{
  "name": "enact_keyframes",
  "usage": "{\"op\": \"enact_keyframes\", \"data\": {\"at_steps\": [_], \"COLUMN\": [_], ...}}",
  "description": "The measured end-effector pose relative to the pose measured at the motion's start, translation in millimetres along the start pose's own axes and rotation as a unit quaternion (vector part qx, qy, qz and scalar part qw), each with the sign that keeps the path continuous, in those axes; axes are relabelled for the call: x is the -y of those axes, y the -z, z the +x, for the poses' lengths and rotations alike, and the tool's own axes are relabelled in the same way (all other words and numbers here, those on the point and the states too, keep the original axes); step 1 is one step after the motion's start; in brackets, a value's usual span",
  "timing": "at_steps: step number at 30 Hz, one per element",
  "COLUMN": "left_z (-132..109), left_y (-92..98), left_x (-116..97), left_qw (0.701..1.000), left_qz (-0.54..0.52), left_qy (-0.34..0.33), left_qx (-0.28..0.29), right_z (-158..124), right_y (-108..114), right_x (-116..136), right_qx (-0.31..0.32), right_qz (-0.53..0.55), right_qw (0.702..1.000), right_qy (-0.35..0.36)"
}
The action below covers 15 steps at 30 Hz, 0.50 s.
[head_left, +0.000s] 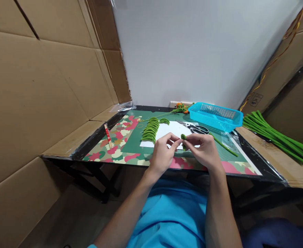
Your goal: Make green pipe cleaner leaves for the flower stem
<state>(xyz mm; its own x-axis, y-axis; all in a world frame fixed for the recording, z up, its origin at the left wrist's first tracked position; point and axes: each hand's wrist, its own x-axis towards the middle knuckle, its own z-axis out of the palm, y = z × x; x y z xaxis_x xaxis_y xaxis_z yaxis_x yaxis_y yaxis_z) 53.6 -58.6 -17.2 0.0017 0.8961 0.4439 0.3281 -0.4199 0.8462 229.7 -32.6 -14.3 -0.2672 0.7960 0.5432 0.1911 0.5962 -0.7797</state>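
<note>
Both my hands meet over the near edge of a white sheet [164,129], around a short piece of fuzzy green pipe cleaner [183,137]. My left hand [164,148] is closed in a pinch at the piece's left side. On its right side my right hand [203,148] pinches it between thumb and finger. Left of my hands lies a row of several curved green pipe cleaner pieces [150,129], with one more curved piece [164,121] beside it. Black-handled scissors [199,129] rest just beyond my right hand. A straight green pipe cleaner [225,145] lies to the right.
A blue plastic basket [215,117] stands at the back right. Orange and green pipe cleaner flowers [182,108] lie beside it. A bundle of long green pipe cleaners [280,136] rests on cardboard at the right. A red-wrapped stick bundle [108,135] is at the left.
</note>
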Motion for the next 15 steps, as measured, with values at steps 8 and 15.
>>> {"op": "enact_keyframes", "data": {"at_steps": [8,15], "left_z": [-4.1,-4.4], "left_y": [1.0,2.0], "left_x": [0.4,0.8], "left_qw": [1.0,1.0], "left_qz": [-0.022,0.007], "left_qy": [-0.002,-0.011], "left_qx": [-0.004,-0.011], "right_z": [0.3,-0.4], "right_y": [2.9,1.9], "right_x": [2.1,0.6], "right_qx": [0.055,0.084], "right_qz": [0.001,0.007], "right_qw": [0.998,0.996], "right_qy": [-0.016,-0.019]}}
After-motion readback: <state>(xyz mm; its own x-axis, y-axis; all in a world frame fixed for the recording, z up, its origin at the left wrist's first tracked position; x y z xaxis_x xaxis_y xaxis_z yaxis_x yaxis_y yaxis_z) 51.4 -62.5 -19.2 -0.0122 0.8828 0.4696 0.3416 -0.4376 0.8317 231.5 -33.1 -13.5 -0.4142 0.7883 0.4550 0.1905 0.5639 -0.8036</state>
